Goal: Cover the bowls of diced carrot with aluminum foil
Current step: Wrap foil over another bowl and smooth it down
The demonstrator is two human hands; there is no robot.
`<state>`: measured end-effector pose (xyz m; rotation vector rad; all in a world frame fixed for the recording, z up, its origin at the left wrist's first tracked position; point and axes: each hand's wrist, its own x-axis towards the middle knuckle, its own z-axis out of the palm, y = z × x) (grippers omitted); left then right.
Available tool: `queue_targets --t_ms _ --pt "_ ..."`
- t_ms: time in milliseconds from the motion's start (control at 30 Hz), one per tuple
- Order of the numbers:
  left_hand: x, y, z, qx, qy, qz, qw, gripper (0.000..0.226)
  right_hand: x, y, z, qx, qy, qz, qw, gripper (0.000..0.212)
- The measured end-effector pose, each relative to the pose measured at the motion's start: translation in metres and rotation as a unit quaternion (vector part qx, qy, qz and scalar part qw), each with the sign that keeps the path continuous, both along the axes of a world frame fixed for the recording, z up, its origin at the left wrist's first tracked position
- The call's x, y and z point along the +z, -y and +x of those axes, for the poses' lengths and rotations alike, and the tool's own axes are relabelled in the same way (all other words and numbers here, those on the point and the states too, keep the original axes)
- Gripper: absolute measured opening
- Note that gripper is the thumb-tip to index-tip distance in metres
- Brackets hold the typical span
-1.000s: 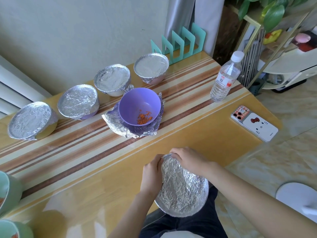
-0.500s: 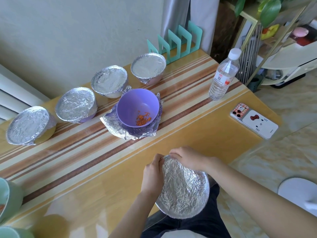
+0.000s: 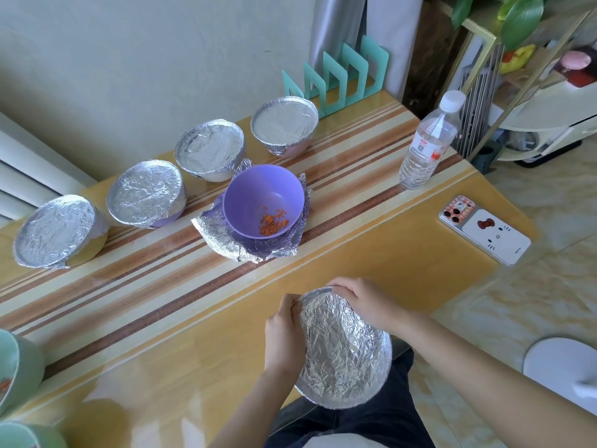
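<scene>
Reference landmark: the open purple bowl (image 3: 263,202), standing mid-way across the striped table (image 3: 403,263).

1. Foil-wrapped bowl (image 3: 345,350): nearer the person than the purple bowl, at the table's near edge, tilted with its foil face toward the camera.
2. Covered bowls (image 3: 210,147): four in a row behind and left of the purple bowl, all sealed.
3. Green bowls (image 3: 19,367): far left of and nearer than the purple bowl, cut off by the frame.
4. Foil sheet (image 3: 226,244): crumpled, directly beneath the purple bowl.
5. Left hand (image 3: 284,334) and right hand (image 3: 361,302): both grip the wrapped bowl's far rim, fingers curled over the foil edge.
6. Diced carrot (image 3: 271,223): inside the purple bowl, exposed.

Step in hand, as judged: crimping foil round the rim. Next move likely requires setting this bowl down, then drawing the sheet up over the purple bowl.
</scene>
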<state>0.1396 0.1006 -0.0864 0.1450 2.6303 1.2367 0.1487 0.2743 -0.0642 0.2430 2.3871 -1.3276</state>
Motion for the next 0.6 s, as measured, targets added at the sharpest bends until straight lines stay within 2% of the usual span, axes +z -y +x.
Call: queue_targets --t_ms 133,300,600 --pt "0.001 0.002 0.005 0.056 0.042 0.019 0.997 0.018 0.000 -0.002 0.001 -0.010 -0.022 0.024 0.999 0.031" --pt "0.004 0.005 -0.002 -0.009 0.050 0.026 0.998 0.017 -0.001 0.000 0.003 -0.010 -0.031 0.046 0.998 0.034" --pt "-0.002 0.005 -0.006 -0.008 0.028 0.010 1.000 0.023 -0.006 0.000 0.006 0.004 -0.052 0.072 0.996 0.035"
